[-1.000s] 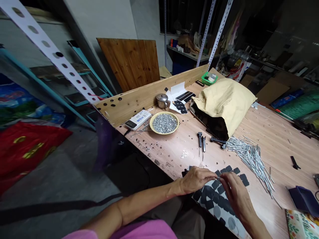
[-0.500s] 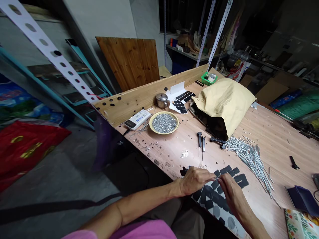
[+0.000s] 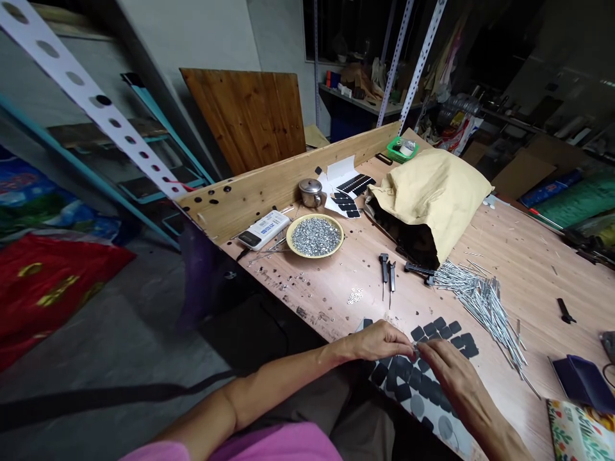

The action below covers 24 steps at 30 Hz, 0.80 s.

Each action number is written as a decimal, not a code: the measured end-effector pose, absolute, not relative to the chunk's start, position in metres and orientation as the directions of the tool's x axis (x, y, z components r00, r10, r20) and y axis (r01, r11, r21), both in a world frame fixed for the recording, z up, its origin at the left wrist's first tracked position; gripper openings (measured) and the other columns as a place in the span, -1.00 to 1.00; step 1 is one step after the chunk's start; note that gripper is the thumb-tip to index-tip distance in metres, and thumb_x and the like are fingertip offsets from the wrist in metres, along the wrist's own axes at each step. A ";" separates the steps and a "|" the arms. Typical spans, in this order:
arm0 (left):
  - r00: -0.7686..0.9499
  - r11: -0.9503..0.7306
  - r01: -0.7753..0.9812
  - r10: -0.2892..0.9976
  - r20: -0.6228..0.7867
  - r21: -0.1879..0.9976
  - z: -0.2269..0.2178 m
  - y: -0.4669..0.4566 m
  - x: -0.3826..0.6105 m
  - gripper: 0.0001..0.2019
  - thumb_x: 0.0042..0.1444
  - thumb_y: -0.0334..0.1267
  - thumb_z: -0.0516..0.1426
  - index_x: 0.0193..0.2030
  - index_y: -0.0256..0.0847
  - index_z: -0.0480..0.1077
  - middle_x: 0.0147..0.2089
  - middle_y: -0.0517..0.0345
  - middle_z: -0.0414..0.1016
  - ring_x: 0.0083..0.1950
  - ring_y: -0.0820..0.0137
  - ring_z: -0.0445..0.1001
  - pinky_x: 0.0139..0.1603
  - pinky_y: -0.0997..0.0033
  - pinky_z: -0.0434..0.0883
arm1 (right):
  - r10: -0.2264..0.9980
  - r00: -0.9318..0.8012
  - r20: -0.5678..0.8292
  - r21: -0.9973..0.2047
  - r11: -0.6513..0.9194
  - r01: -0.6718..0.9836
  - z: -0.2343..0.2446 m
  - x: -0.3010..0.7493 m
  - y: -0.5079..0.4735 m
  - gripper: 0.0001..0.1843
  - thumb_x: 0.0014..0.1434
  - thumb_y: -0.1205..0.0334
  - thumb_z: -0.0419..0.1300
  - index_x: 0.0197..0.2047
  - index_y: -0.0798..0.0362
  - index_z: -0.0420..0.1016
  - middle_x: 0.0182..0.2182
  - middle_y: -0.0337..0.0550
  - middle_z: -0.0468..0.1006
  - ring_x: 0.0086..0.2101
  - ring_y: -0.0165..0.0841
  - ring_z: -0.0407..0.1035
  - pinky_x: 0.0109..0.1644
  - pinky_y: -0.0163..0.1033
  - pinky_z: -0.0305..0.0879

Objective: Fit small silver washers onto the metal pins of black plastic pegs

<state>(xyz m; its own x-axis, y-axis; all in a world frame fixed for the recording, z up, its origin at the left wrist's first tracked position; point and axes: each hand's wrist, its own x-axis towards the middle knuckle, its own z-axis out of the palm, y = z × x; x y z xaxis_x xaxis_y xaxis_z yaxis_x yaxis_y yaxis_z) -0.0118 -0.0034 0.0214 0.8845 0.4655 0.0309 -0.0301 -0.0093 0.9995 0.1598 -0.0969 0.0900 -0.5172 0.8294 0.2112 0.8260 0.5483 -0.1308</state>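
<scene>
My left hand (image 3: 377, 341) and my right hand (image 3: 446, 368) meet fingertip to fingertip above a sheet of dark pads (image 3: 423, 385). Both are closed in a pinch. Something small lies between the fingertips, too hidden to name. Several dark rounded-square pads and a few grey round ones cover the pale sheet beneath. Beyond my hands is a little heap of small washers or nuts (image 3: 355, 296). Two black-headed pieces with thin metal rods (image 3: 387, 272) lie further back. To their right, another black piece (image 3: 419, 271) touches a loose pile of metal rods (image 3: 485, 307).
A yellow bowl (image 3: 289, 246) full of small metal parts stands near the left edge, by a white power strip (image 3: 264, 230) and a lidded metal pot (image 3: 311, 193). A large paper sack (image 3: 437, 192) lies open behind the rods. A dark blue tray (image 3: 583, 384) sits at right.
The black piece that stuck out by my left wrist no longer shows. My left hand has lowered slightly, and the thin rod seen between my fingertips is now hidden.
</scene>
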 end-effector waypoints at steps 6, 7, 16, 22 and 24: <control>0.884 -0.025 0.064 0.466 -0.045 0.998 0.019 -0.007 -0.012 -0.62 0.20 -0.06 0.03 -0.23 -0.32 0.54 -0.58 0.22 0.38 -0.53 0.54 0.31 -0.49 0.59 0.22 | 0.823 -0.529 0.208 0.016 0.538 0.843 0.080 0.158 -0.091 -0.69 0.27 0.41 -0.18 -0.25 0.04 0.36 -0.47 -0.15 0.39 -0.47 -0.35 0.26 -0.40 -0.27 0.22; 0.862 -0.111 0.056 0.507 0.008 0.992 0.019 -0.008 -0.012 -0.65 0.20 -0.08 0.03 -0.24 -0.29 0.54 -0.51 0.18 0.45 -0.46 0.51 0.37 -0.42 0.58 0.26 | 0.841 -0.500 0.207 -0.002 0.511 0.859 0.077 0.157 -0.091 -0.69 0.28 0.39 -0.18 -0.30 0.03 0.35 -0.49 -0.17 0.36 -0.49 -0.36 0.24 -0.43 -0.28 0.19; 0.784 -0.680 0.183 0.537 0.312 0.710 0.017 -0.013 -0.013 -0.67 0.27 -0.16 -0.05 -0.21 -0.23 0.50 -0.39 0.04 0.55 -0.36 0.41 0.47 -0.37 0.53 0.27 | 0.988 -0.149 -0.042 -0.561 0.100 0.822 0.076 0.150 -0.086 -0.56 0.32 0.02 -0.24 -0.46 -0.01 0.25 -0.61 -0.26 0.35 -0.61 -0.42 0.27 -0.54 -0.32 0.22; 0.711 -0.348 0.147 0.688 0.145 0.926 0.014 -0.014 -0.012 -0.69 0.22 -0.08 0.01 -0.24 -0.19 0.51 -0.33 0.11 0.53 -0.31 0.43 0.45 -0.30 0.54 0.29 | 0.994 -0.005 0.112 -0.536 0.065 0.841 0.072 0.143 -0.084 -0.63 0.26 -0.04 -0.06 -0.39 0.01 0.36 -0.53 -0.17 0.49 -0.54 -0.37 0.38 -0.49 -0.31 0.27; 0.734 -0.010 0.134 0.673 -0.092 0.991 0.010 -0.010 -0.022 -0.62 0.16 0.03 0.04 -0.29 -0.24 0.50 -0.53 0.21 0.40 -0.53 0.53 0.31 -0.50 0.56 0.21 | 0.968 -0.044 0.247 -0.483 0.163 0.860 0.062 0.138 -0.080 -0.66 0.27 0.01 -0.08 -0.37 0.01 0.37 -0.49 -0.15 0.49 -0.49 -0.36 0.40 -0.44 -0.30 0.29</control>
<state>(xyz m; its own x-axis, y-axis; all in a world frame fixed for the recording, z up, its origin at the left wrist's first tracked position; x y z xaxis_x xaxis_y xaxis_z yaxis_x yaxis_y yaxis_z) -0.0219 -0.0097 0.0103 0.7336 0.6733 -0.0922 0.1337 -0.0100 0.9910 0.1375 -0.0799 0.0622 -0.0444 0.9681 0.2466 0.8604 0.1625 -0.4830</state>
